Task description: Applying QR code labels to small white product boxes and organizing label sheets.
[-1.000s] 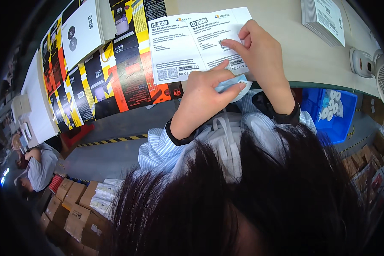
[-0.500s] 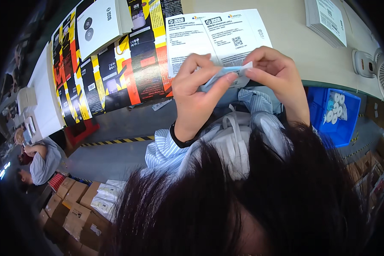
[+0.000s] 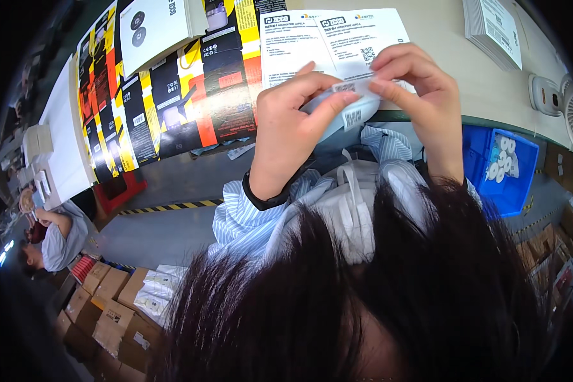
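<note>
Blue-and-white striped shirt (image 3: 248, 223), blue bin (image 3: 506, 169), black-yellow-orange printed sheets (image 3: 172, 95), white leaflets (image 3: 331, 44)

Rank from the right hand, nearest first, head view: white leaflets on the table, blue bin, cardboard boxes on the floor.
From the right hand:
1. White leaflets: on the table right behind the fingers, partly covered by them.
2. Blue bin: below the table edge, to the hand's lower right.
3. Cardboard boxes: on the floor at far lower left, beyond the left hand.
</note>
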A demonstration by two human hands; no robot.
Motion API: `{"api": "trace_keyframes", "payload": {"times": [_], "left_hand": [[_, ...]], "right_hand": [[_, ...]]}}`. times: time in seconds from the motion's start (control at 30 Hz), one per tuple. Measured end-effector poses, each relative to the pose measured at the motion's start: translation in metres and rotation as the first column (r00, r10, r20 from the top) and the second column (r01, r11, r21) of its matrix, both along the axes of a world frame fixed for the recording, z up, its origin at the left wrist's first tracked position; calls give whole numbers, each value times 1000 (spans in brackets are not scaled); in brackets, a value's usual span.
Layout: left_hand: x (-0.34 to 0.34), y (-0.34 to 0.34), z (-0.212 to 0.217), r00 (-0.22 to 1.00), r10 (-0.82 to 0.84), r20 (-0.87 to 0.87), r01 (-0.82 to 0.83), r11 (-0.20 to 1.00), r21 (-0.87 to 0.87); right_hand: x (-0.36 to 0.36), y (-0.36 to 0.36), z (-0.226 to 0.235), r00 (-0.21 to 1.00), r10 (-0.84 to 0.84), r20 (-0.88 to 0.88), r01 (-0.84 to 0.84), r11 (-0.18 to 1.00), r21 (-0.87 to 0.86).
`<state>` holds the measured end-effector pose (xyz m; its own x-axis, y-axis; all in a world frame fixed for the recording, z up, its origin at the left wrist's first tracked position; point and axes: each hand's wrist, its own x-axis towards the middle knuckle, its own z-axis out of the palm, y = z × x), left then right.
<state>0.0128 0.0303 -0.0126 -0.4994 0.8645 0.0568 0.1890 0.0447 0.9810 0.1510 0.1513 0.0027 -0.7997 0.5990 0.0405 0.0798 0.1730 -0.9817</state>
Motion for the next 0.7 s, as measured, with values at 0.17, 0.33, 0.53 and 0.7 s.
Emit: {"api": "trace_keyframes", "payload": {"times": [0.17, 0.33, 0.53, 0.7], "left_hand": [[0, -5, 5, 990, 41, 134, -40, 999, -14], [-10, -4, 3, 995, 41, -94, -33, 995, 90], [-18, -1, 7, 964, -154, -214, 164, 986, 28], [-17, -2, -1, 981, -146, -125, 154, 987, 55]], "right_hand": [[-9, 2, 0, 876, -350, -331, 269, 925, -267], [-5, -14, -3, 998, -47, -47, 27, 932, -360], [-9, -22, 5, 999, -40, 26, 44, 988, -146], [-15, -20, -3, 993, -115, -30, 114, 993, -36]]}}
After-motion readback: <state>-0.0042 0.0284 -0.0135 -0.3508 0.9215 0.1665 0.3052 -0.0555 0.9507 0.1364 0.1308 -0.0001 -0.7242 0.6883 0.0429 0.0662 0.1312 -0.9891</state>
